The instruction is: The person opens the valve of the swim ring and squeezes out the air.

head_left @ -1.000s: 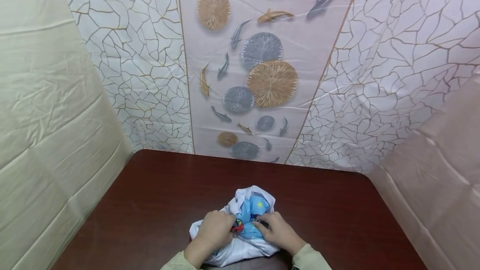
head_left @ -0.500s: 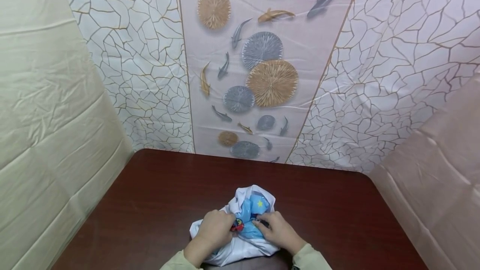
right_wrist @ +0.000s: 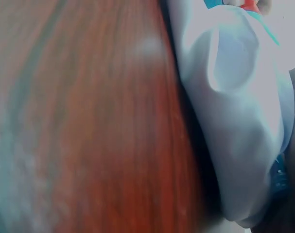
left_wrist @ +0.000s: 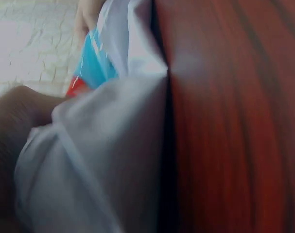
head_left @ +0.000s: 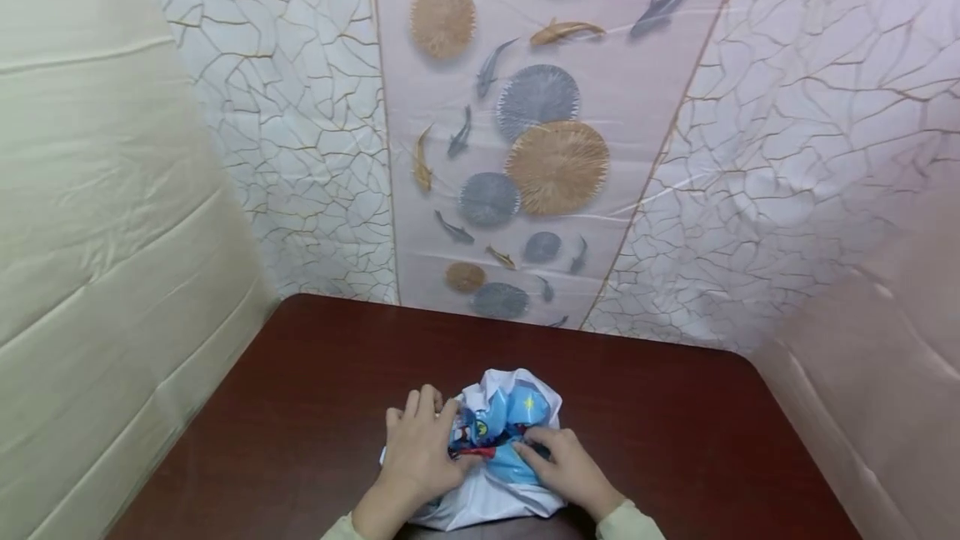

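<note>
In the head view a crumpled plastic bag (head_left: pixel 487 502), white on one side and printed blue with a yellow star and red and dark figures on the other, lies near the table's front edge. My left hand (head_left: pixel 412 448) rests on its left part, fingers spread and thumb pointing right. My right hand (head_left: pixel 568 467) pinches the blue part at the right between thumb and fingers. The left wrist view shows white film (left_wrist: pixel 113 155) close up, with blue and red beyond. White folds (right_wrist: pixel 239 107) of the bag fill the right wrist view's right half. The bag's contents are hidden.
The dark red-brown wooden table (head_left: pixel 337 373) has rounded far corners. Behind it hangs a patterned cloth (head_left: pixel 555 165) with fish and round shapes. Beige cloth (head_left: pixel 112 290) hangs at the left, and pinkish cloth (head_left: pixel 862 407) at the right.
My left hand has let go of the bag's folds and spread its fingers, uncovering more dark and red print. The right hand keeps its pinch. The head view has shifted slightly.
</note>
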Demonstrator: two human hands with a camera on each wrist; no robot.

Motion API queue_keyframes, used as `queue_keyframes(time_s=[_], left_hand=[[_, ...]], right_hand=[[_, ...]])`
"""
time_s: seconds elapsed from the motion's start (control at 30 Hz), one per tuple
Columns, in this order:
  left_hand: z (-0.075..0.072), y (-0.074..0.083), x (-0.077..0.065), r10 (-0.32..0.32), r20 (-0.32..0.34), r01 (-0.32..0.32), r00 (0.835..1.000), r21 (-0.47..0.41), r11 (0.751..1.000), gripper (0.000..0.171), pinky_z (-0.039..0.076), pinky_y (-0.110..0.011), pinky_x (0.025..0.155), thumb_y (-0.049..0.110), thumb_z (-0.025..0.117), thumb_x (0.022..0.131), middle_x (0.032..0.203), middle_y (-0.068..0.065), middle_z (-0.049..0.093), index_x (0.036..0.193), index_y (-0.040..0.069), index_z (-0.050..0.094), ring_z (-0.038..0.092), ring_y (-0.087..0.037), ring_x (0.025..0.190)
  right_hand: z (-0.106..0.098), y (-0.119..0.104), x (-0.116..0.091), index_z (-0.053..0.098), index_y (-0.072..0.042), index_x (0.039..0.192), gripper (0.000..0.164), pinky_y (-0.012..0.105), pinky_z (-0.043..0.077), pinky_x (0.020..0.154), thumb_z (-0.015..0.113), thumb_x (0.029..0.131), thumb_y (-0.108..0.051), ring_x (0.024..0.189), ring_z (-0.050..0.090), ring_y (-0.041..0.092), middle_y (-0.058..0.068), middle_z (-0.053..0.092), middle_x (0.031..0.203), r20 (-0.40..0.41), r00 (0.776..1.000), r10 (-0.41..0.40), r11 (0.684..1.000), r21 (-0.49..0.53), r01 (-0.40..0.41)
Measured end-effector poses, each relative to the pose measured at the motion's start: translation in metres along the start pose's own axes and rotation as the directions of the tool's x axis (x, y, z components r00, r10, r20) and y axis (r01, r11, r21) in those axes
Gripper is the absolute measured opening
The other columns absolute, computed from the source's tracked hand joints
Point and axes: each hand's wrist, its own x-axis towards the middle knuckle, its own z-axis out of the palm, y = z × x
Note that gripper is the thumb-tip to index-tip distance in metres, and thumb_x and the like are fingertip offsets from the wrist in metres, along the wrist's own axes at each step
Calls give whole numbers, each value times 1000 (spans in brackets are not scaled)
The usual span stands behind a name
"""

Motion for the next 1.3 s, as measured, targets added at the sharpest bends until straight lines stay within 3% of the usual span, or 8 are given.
queue_keyframes(time_s=[0.13,0.3,0.43,0.73,0.93,1.0,1.13,1.3], left_hand=[[-6,-5,5,-27,6,28,1000,-135,990,68,38,-42,72,74,60,84,113,-2,52,120,16,61,48,-20,101],[-15,-25,5,-44,182,86,982,-232,969,49,51,-41,71,56,62,94,95,1,64,109,11,71,62,-18,85],[-19,-33,8,-44,274,141,961,-344,928,36,49,-35,62,47,66,95,87,5,68,100,14,79,59,-11,74],[-20,-40,11,-85,254,191,963,-427,884,30,40,-33,54,39,58,102,65,6,55,94,16,76,49,-11,58],[-21,-51,23,-109,280,233,954,-460,857,16,47,-35,60,22,64,97,77,-1,64,96,9,74,54,-15,65],[-18,-51,28,-127,296,253,947,-437,863,20,50,-39,64,27,66,95,89,0,68,104,11,74,57,-16,73],[-7,-47,35,-142,349,287,926,-410,866,33,48,-40,64,49,66,93,85,3,67,99,17,72,59,-16,74],[6,-46,33,-135,370,313,919,-479,820,32,48,-37,62,49,71,90,79,6,64,89,17,71,57,-14,70]], right_hand=[[-5,0,-3,53,-29,71,31,20,40,51,67,98,-30,55,41,-2,-18,39,60,-34,999,31,1000,-5,-31],[0,-5,2,50,-28,71,32,20,40,51,63,100,-34,56,40,-3,-19,38,61,-1,1000,5,1000,4,-5],[2,-7,1,50,-28,73,31,20,39,51,59,103,-29,56,38,-3,-18,37,62,-12,1000,-7,1000,11,7],[-14,-8,-8,66,-26,83,21,24,47,63,60,103,-27,70,51,1,-17,54,76,-138,990,29,998,-53,-37],[-35,-4,3,68,-13,96,5,26,47,60,68,96,-18,67,52,6,-6,61,82,-311,919,242,956,-83,-280],[-40,-2,10,66,-11,102,10,29,49,64,69,95,-18,72,54,11,-2,63,86,-310,907,284,943,-83,-323],[-40,1,18,67,-12,113,19,38,54,76,69,95,-18,87,61,16,2,68,100,-259,916,306,938,-81,-336],[-31,1,21,69,-14,108,13,31,53,69,69,96,-18,75,60,10,0,71,95,-254,918,305,941,-71,-332]])
